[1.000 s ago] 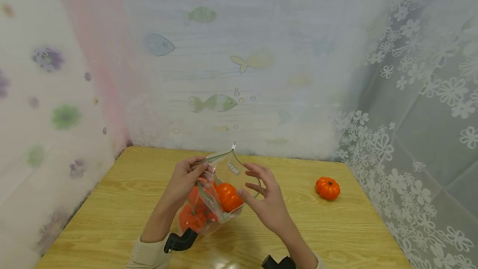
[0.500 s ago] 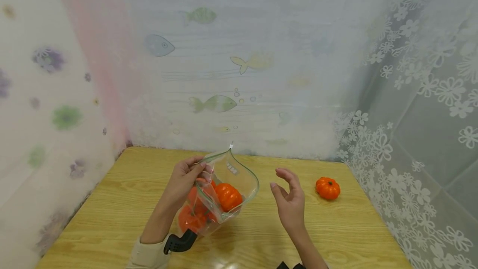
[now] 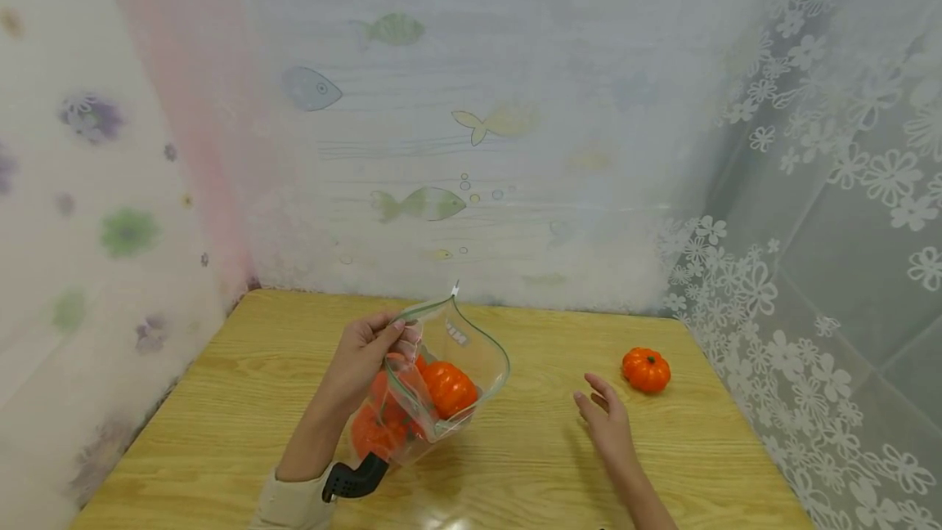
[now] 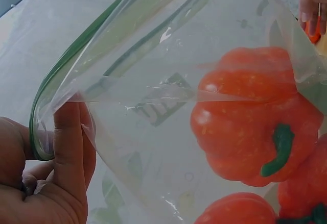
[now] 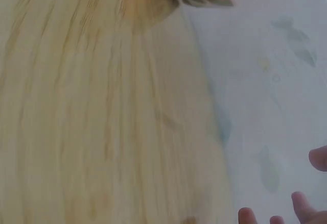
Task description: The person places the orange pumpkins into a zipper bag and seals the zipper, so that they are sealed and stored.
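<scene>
My left hand [image 3: 362, 360] pinches one side of the mouth of a clear zip bag [image 3: 482, 342] with a green seal line; its mouth gapes toward the right. Inside are several orange toy pumpkins [image 3: 450, 389]. Through the plastic in the left wrist view, one pumpkin [image 4: 250, 127] shows a curved green stem. My right hand [image 3: 612, 428] holds nothing; its fingers are loosely bent, just left of and nearer than a loose orange pumpkin [image 3: 646, 370] on the table. In the right wrist view only some fingertips [image 5: 301, 206] show at the lower right corner.
The wooden table [image 3: 545, 464] reaches back to a fish-print curtain [image 3: 589, 186]. A flower-print sheet [image 3: 846, 383] hangs along the right edge, another patterned sheet [image 3: 110, 301] along the left.
My right hand has left the bag's mouth and moved right, close to the loose pumpkin. My left hand and the bag have stayed nearly still.
</scene>
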The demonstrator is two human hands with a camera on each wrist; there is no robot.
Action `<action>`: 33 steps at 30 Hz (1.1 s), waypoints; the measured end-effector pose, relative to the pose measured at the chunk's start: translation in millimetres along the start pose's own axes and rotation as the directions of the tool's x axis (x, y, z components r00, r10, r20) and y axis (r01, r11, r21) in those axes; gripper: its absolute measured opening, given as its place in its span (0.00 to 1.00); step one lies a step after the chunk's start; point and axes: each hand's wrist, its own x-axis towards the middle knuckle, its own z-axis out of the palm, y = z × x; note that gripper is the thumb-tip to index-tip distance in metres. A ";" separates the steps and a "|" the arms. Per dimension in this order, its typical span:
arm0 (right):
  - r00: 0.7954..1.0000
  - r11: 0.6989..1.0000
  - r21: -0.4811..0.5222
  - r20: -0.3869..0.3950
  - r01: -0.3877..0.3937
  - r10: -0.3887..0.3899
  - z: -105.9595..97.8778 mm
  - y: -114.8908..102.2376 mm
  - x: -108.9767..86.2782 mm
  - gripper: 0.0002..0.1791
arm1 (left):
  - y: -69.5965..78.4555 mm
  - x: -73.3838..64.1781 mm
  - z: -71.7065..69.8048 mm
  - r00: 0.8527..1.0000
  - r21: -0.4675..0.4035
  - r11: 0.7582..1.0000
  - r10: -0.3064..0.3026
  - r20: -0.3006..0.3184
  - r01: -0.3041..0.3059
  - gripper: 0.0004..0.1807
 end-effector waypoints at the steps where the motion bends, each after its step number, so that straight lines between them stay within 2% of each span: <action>1: 1.000 1.000 0.010 -0.002 -0.027 0.027 -4.8 3.2 1.4 0.33 | -0.2 0.0 -0.3 1.000 0.008 1.000 -0.001 0.004 0.001 0.18; 6: 0.996 0.995 0.033 -0.018 -0.091 0.092 -28.5 13.0 4.5 0.32 | -0.5 -0.7 -0.8 0.999 0.065 0.998 -0.020 0.043 0.017 0.18; 10: 0.991 0.992 0.041 -0.060 -0.119 0.122 -46.9 19.0 8.3 0.32 | -0.2 -1.9 -0.8 0.998 0.095 0.995 -0.033 0.053 0.028 0.18; 17: 0.968 0.984 0.080 -0.182 -0.159 0.171 -73.0 27.6 17.6 0.39 | -1.0 -3.3 -0.2 0.998 0.084 0.996 -0.022 0.057 0.017 0.18; 20: 0.967 0.985 0.081 -0.193 -0.155 0.168 -81.0 28.2 22.0 0.43 | -1.6 -3.7 0.0 0.998 0.075 0.997 -0.025 0.050 0.022 0.18; 23: 0.970 0.987 0.033 -0.182 -0.156 0.160 -87.1 26.6 27.6 0.47 | -2.0 -4.3 0.0 0.998 0.072 0.997 -0.020 0.052 0.017 0.18; 29: 0.971 0.985 -0.069 -0.193 -0.158 0.142 -95.2 26.7 43.0 0.51 | -2.7 -5.2 -0.9 0.994 0.067 0.998 0.008 0.113 -0.015 0.19; 33: 0.971 0.983 -0.108 -0.204 -0.147 0.123 -96.6 28.1 52.9 0.54 | -4.8 -4.7 -1.7 0.993 0.058 0.998 -0.009 0.117 0.002 0.19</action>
